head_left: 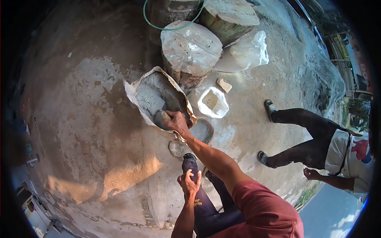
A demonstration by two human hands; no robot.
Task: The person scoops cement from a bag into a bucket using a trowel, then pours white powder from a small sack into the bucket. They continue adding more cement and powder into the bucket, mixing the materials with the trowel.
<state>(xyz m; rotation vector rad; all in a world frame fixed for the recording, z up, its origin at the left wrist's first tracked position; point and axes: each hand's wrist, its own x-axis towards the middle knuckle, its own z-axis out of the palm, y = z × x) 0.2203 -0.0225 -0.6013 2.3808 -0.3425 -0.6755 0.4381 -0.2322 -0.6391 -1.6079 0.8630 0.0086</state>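
Head view: right hand (177,122) gripped a rounded greyish scoop (161,118) inside a tan paper sack (191,114); left hand (189,181) rested loosely spread on a dark-trousered knee (190,163), probably bracing.

on my feed i read yellow print (198,202) on the wearer's dark trouser leg (201,212): roughly "koga" over "jak", endings unclear. red sign (362,65) far right: pale characters, too blurred for me.

The grey object (161,118) in the right hand (177,121) is partly covered and cannot be identified. The basin (212,127) is partly hidden by the paper bag (183,97). The green hose (170,29) is cut off by the top edge.
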